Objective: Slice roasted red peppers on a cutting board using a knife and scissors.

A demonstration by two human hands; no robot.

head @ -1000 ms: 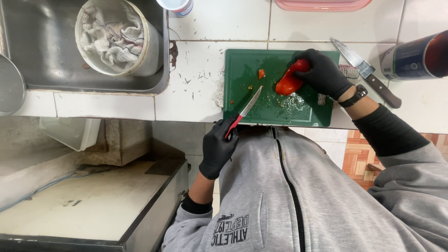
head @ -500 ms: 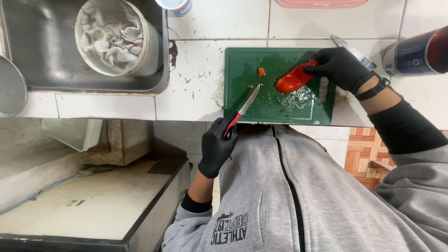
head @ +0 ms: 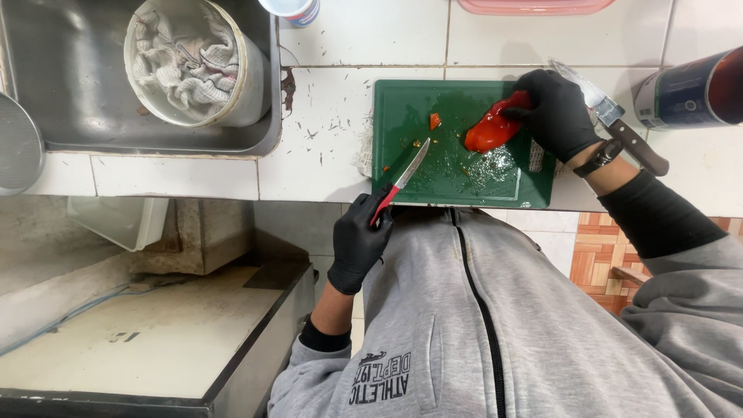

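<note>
A red pepper (head: 491, 130) is lying on the right half of a green cutting board (head: 402, 108), its surface glossy and wet. The person's right hand (head: 553, 112), in a black glove, is closing its fingers over the pepper's upper right end and pinning it to the board. A small orange scrap (head: 435, 121) is sitting apart from it near the middle of the board, with seeds and juice scattered below the pepper.

The left hand (head: 360, 241), also in a black glove, is wrapping firmly around the red handle of a small knife (head: 404, 179); the hand is hanging off the counter's front edge while the blade is angling up and to the right over the board's lower left part, well short of the pepper.

A second, larger knife (head: 611, 116) with a dark handle is lying on the white tiled counter (head: 333, 101), just beyond the right hand and partly hidden by it. A dark can (head: 689, 89) is lying on its side at the far right. To the left, a steel sink (head: 77, 101) is holding a white bucket (head: 248, 85) stuffed with crumpled cloths. A pink tray (head: 534, 6) is showing at the top edge. The person is wearing a grey zipped sweatshirt (head: 480, 325) and a dark wristband (head: 597, 159) on the right wrist.
</note>
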